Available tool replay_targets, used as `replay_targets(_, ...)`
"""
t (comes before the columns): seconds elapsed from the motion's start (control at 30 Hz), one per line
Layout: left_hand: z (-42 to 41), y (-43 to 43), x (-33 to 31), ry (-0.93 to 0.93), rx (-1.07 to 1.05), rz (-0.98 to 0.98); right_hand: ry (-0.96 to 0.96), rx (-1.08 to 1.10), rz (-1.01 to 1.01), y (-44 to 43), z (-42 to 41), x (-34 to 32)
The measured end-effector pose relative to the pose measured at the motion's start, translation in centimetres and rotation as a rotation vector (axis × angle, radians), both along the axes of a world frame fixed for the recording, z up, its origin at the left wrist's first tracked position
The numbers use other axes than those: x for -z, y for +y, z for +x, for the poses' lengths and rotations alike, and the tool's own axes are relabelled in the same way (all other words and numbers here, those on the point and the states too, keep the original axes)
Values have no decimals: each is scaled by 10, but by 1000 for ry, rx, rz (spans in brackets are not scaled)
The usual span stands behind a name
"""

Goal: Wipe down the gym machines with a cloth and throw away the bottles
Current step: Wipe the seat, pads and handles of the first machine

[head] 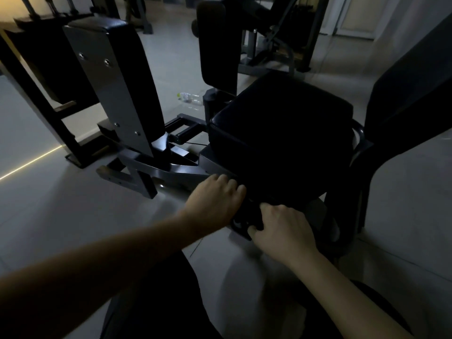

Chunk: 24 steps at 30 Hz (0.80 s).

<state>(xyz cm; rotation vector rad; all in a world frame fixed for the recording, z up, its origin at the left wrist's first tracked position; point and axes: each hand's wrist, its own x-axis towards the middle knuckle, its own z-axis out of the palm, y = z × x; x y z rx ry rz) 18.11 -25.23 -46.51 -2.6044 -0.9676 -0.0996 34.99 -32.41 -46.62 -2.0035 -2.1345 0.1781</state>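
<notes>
We find the left hand (215,200) in the lower middle of the frame. Its fingers (230,184) are bent, and the tips press against the shadowed lower front of a black padded machine seat (281,133). We cannot tell whether they grasp anything there. Just to its right, the right hand (283,228) curls its fingers (254,232) and thumb round a dark lumpy object (245,217) under the seat's front edge. In this dim light we cannot tell whether that is a cloth or a part of the machine. The object lies between the two hands, touching the right and just beside the left.

A clear plastic bottle with a pale green cap (190,98) lies on its side on the grey tiled floor (61,204). It is in the upper middle of the frame, well apart from both hands, and the machine's dark frame stands between.

At the far left a thin bright streak of light (31,163) crosses the floor. In the upper left a black upright pad with a bolted grey metal back plate (112,81) leans on the frame. A second black upright pad (217,45) rises at the top centre, just right of the bottle. A dark slanted backrest (411,94) fills the right edge.
</notes>
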Motion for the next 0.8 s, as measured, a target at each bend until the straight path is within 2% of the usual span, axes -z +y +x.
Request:
replay_targets(0.07, 10, 13, -23, 237, 1, -293, 14, -7, -6, -1, 1, -1)
replay_targets(0.13, 24, 36, -41, 398, -48, -609, 22, -3, -3, -1, 0, -2)
replay_targets(0.2, 36, 48, -49, 480, -196, -884, 24, -1, -10, -2, 0, -2)
replay_targets(0.23, 38, 50, -49, 471, -224, -916, 16, -6, -8, -3, 1, -1)
replay_targets(0.3, 32, 42, -42, 390, -138, -740, 3, -23, 9, -2, 3, -1)
replay_targets(0.47, 4, 3, 0, 71, -4, -41, 14, -25, 51, -2, 1, 4)
replay_targets(0.53, 2, -2, 12, -31, 41, 102, 21, -34, 65, -1, 2, 7)
replay_targets(0.57, 3, -1, 11, -43, 47, 90, 30, -45, 64, 0, 2, 7)
replay_targets(0.63, 10, 0, -3, 61, 5, -70, 46, -63, 39, 1, 5, 5)
replay_targets(0.7, 23, 13, -25, 260, -16, -315, 64, -71, 7, 1, 6, 2)
replay_targets(0.8, 43, 46, -40, 470, -207, -830, 68, -80, -7, 0, 6, 0)
